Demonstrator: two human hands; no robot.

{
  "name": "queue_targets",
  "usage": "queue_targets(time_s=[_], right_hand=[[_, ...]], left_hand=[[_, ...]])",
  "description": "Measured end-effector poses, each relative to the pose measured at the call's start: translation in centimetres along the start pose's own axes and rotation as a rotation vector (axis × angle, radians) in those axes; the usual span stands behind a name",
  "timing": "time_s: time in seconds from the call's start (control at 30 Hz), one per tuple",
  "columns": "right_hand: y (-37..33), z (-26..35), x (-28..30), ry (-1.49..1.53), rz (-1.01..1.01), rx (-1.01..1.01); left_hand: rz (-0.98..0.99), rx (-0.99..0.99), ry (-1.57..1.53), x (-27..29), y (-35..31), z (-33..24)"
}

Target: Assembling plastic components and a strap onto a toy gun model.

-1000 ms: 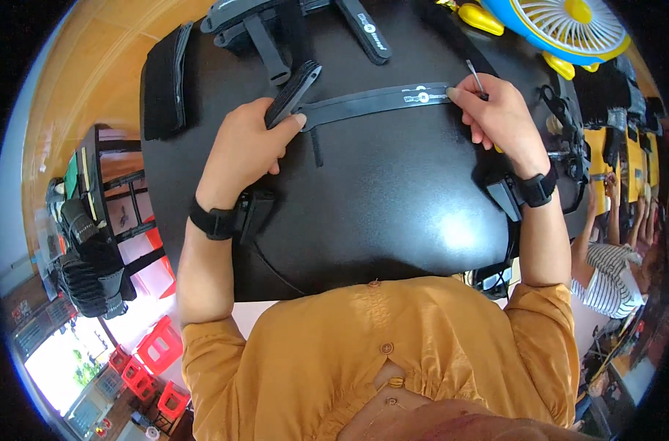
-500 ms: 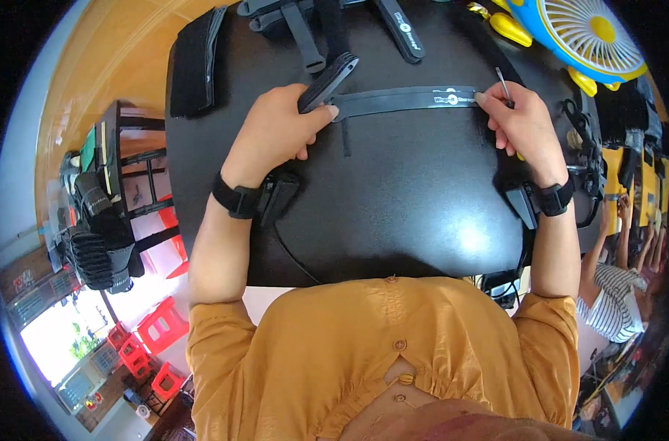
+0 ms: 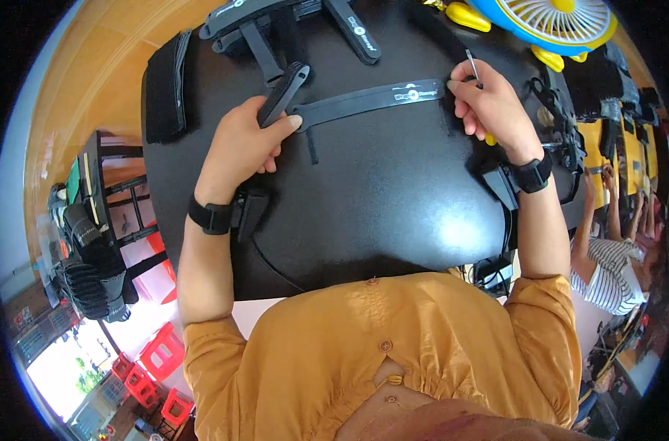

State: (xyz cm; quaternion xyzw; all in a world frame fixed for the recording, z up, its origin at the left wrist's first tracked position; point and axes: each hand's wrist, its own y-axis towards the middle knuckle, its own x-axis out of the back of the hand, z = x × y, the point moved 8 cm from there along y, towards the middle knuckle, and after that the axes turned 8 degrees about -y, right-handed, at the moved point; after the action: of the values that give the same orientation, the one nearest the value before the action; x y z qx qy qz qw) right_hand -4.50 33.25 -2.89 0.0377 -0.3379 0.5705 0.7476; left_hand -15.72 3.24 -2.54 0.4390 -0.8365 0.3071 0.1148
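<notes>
A dark grey strap [image 3: 371, 101] with a white print stretches across the black table in front of me. My left hand [image 3: 239, 151] is closed at its left end, the thumb resting on that end. A folded black strap piece [image 3: 283, 95] sticks up out of the same hand; whether the two are one strap I cannot tell. By the strap's right end is my right hand [image 3: 492, 106], its fingers curled round a slim tool [image 3: 473, 67] with a metal tip and a yellow end. My right fingertips are very near the strap end; contact is unclear.
More grey straps [image 3: 353, 33] lie at the table's far edge. Stacked black fabric [image 3: 167, 88] is at the far left. A blue and yellow fan [image 3: 547, 26] stands far right, black cables [image 3: 566, 132] below it. Other people work at the right.
The view has turned, shifting the table and things leftward. My right thumb, earlier on the strap's right end, is now at or just off its tip. My left hand keeps its grip.
</notes>
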Motion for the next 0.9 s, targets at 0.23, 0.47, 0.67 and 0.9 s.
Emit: queue_targets(time_s=[0.23,0.47,0.67,0.9], right_hand=[[-0.4,0.9,-0.4,-0.129,0.029,0.037],[-0.2,0.5,-0.3,-0.132,0.002,0.058],[-1.0,1.3,-0.8,-0.182,-0.014,0.106],[-1.0,1.2,-0.8,-0.304,-0.063,0.128]], left_hand=[[0.018,0.037,-0.08,0.0,0.3,0.9],[-0.003,0.046,-0.08,0.2,0.0,1.2],[0.01,-0.044,-0.139,-0.1,-0.1,0.8],[-0.082,-0.118,-0.115,0.5,-0.8,0.5]])
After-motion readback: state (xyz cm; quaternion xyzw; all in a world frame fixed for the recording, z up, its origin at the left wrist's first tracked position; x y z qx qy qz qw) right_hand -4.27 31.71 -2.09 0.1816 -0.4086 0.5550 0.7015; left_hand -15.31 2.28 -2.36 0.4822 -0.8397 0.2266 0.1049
